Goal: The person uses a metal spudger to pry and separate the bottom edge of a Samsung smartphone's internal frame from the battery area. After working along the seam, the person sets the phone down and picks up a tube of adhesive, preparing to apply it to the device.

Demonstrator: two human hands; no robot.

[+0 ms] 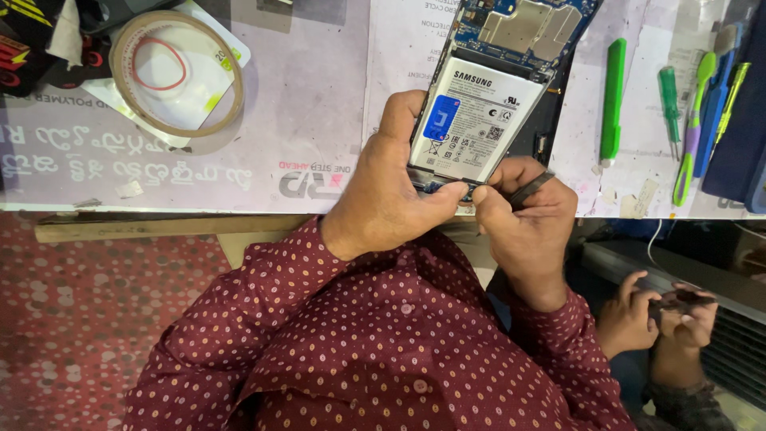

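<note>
Phone [511, 48] lies opened, battery [471, 120] in place; left hand [391, 191] clamps its near end, right hand [527, 215] pinches a dark tool [531, 189] at that edge.

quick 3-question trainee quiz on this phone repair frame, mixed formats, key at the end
1. True or false: the opened phone with its back cover off shows a white rectangular battery and a blue circuit board.
2. Which hand grips the phone's lower edge, thumb on the battery?
A. left hand
B. right hand
C. neither
3. Fill in: the right hand holds a thin dark ____ tool at the phone's bottom edge.

Extra context: a roll of clear tape and a green plastic pry stick lie on the paper-covered bench; another person's hands show lower right.

Key: 1 true; 2 A; 3 pry
</note>
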